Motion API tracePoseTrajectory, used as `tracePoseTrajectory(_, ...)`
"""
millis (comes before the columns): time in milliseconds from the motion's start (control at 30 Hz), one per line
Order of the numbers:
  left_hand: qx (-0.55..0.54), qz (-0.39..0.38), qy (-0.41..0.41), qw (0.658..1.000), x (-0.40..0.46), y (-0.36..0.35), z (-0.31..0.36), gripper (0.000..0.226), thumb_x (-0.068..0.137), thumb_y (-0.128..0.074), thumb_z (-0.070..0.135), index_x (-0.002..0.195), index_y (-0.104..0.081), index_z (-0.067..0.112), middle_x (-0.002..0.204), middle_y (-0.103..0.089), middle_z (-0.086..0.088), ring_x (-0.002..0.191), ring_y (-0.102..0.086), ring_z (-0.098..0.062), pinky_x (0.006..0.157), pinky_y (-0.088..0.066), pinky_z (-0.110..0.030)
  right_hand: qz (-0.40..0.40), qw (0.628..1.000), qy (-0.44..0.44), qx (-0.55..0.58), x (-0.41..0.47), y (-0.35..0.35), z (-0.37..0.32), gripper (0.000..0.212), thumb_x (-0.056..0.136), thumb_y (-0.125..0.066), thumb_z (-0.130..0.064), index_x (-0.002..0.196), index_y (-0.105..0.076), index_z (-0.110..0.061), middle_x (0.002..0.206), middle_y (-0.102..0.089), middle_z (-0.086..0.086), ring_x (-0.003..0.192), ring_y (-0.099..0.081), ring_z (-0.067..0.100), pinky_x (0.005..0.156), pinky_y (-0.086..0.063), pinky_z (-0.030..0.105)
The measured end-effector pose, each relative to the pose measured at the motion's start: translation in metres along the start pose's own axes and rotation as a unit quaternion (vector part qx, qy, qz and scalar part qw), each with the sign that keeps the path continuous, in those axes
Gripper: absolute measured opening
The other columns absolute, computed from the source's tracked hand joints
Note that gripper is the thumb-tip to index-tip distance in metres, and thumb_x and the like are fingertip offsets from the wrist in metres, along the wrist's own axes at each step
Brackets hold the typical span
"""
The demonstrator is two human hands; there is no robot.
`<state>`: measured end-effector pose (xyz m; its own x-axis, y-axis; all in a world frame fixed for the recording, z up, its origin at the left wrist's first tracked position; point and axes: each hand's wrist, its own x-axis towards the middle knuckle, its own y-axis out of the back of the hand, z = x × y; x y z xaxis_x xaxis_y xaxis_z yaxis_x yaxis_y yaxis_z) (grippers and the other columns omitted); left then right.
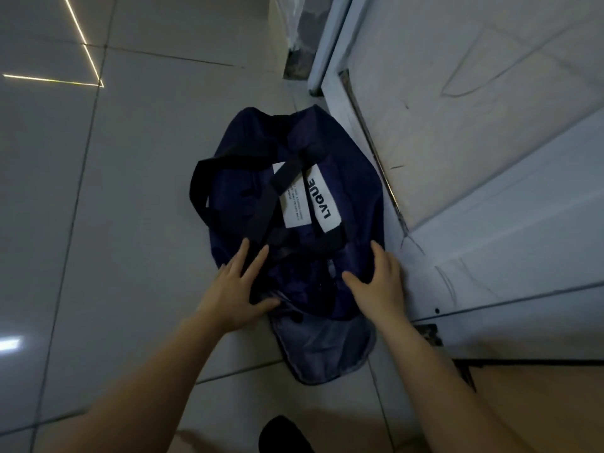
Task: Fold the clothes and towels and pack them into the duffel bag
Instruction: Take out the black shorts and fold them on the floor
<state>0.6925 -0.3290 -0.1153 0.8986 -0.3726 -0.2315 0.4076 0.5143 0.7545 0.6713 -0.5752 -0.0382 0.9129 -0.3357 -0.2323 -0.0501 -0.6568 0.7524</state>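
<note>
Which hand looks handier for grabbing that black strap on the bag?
Probably the left hand: its fingertips lie right beside the black strap on the duffel bag. The right hand rests nearer the door.

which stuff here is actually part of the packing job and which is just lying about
Part of the job:
- navy duffel bag on the floor
- its open end flap
- left hand and right hand, both resting on the bag

Just there:
- white door
- tiled floor
- dark object at bottom edge
</note>
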Motion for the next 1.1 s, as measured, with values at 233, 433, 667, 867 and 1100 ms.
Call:
tracePoseTrajectory(233, 0.02, -0.001, 0.009, 1.0, -0.022, -0.011, -0.004, 0.101, 0.082, -0.058, 0.062, 0.142, 0.02, 0.04, 0.152, 0.033, 0.001, 0.146, -0.007, -0.029, 0.119, -0.016, -0.041, -0.163, 0.986, -0.017, 0.015, -0.009, -0.013, 0.02, 0.088, 0.093, -0.061, -0.025, 0.153, 0.004, -0.029, 0.155, -0.026, -0.001, 0.134, -0.035, 0.017, 0.107, -0.028, 0.026)
tracePoseTrajectory(433, 0.212, -0.132, 0.015, 0.968, 0.0, 0.015, -0.001, 0.096, 0.082, -0.037, 0.077, 0.147, 0.022, 0.035, 0.157, 0.026, -0.002, 0.148, 0.002, -0.024, 0.115, -0.026, -0.039, -0.202, 0.979, -0.013, -0.03, 0.012, -0.011, 0.003, 0.084, 0.092, -0.059, -0.013, 0.152, -0.003, -0.03, 0.144, -0.042, 0.004, 0.117, -0.047, 0.019, 0.095, -0.038, 0.027)
tracePoseTrajectory(667, 0.287, -0.125, -0.056, 0.948, -0.017, 0.069, 0.006, 0.08, 0.088, -0.025, 0.073, 0.147, 0.017, 0.041, 0.158, 0.022, 0.004, 0.145, -0.014, -0.023, 0.108, -0.035, -0.038, 0.048, 0.993, 0.065, -0.085, -0.02, -0.026, -0.033, 0.08, 0.088, -0.064, -0.029, 0.152, -0.017, -0.023, 0.158, -0.016, 0.01, 0.143, -0.02, 0.028, 0.115, -0.025, 0.048)
tracePoseTrajectory(867, 0.436, -0.161, -0.085, 0.882, -0.076, 0.143, 0.007, 0.076, 0.092, -0.023, 0.068, 0.148, 0.017, 0.036, 0.16, 0.014, -0.001, 0.145, -0.016, -0.025, 0.11, -0.033, -0.039, 0.006, 0.991, 0.129, -0.024, -0.059, -0.037, -0.08, 0.074, 0.091, -0.061, -0.025, 0.152, -0.019, -0.022, 0.158, -0.02, 0.004, 0.145, -0.018, 0.022, 0.116, -0.025, 0.046)
tracePoseTrajectory(1100, 0.46, -0.122, -0.023, 0.879, -0.172, 0.243, -0.004, 0.064, 0.098, -0.032, 0.054, 0.153, -0.008, 0.03, 0.161, 0.006, 0.0, 0.138, -0.031, -0.027, 0.101, -0.043, -0.039, -0.146, 0.949, 0.276, -0.037, -0.115, -0.091, -0.192, 0.071, 0.092, -0.055, -0.022, 0.152, -0.018, -0.023, 0.159, -0.018, 0.002, 0.145, -0.016, 0.019, 0.119, -0.018, 0.037)
